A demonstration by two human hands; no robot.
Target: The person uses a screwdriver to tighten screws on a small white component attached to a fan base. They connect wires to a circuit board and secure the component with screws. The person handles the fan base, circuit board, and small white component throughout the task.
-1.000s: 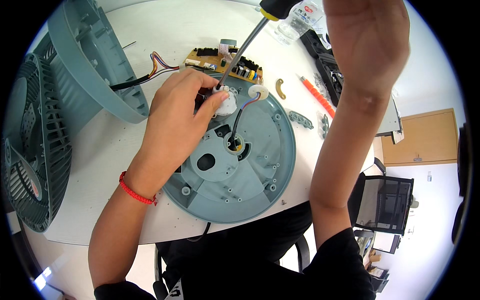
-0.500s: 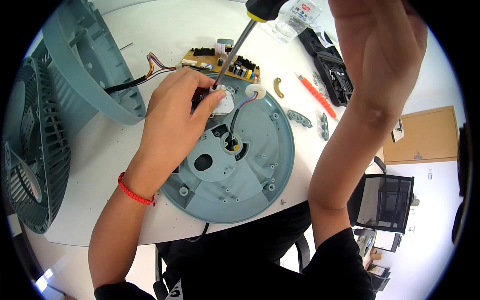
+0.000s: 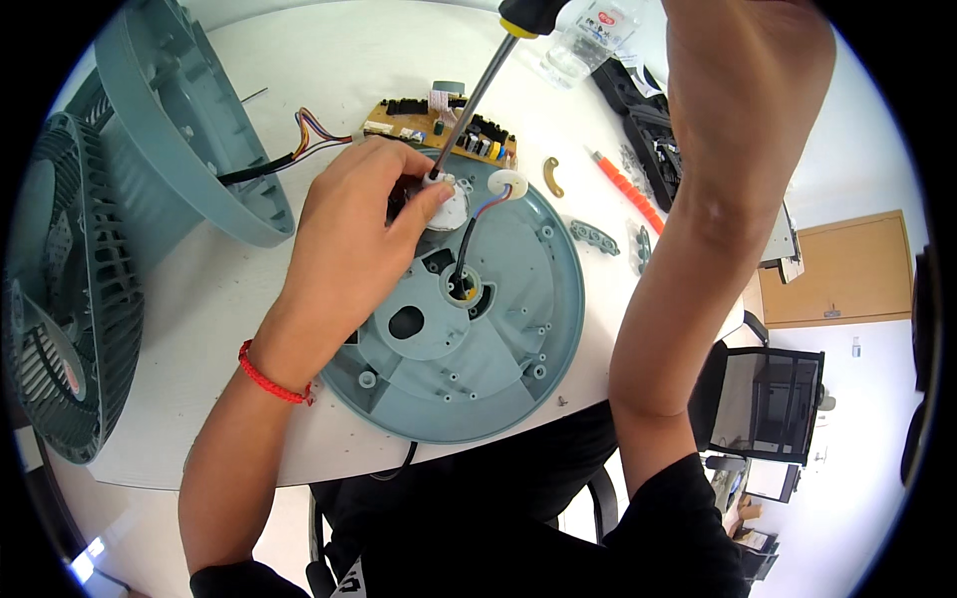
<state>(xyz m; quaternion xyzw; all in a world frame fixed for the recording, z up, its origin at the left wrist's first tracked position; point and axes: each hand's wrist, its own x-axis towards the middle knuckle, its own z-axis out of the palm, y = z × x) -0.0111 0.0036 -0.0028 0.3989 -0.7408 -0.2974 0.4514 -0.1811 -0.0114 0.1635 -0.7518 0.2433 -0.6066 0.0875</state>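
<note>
My left hand (image 3: 349, 219), with a red braided bracelet at the wrist, pinches a small round white-faced motor (image 3: 448, 206) between thumb and fingers. It is over the far-left part of a round grey-green fan base (image 3: 478, 399). A screwdriver (image 3: 478, 95) with a black and yellow handle stands tilted, its tip at the motor's edge beside my fingers. Its handle runs out past the top edge. My right hand (image 3: 753, 50) is raised at the upper right, on the screwdriver's handle side; its fingers are cut off by the top edge.
A wired circuit board (image 3: 429, 125) lies behind the base. Left stand a grey-green housing (image 3: 179, 130) and fan grille (image 3: 95, 299). To the right are a curved brass-coloured piece (image 3: 553, 177), an orange tool (image 3: 628, 189), small grey parts (image 3: 594, 237) and a black toolbox (image 3: 638, 115).
My right hand and forearm have turned and shifted slightly left. The screwdriver has moved a little to the right. My left hand stays on the motor.
</note>
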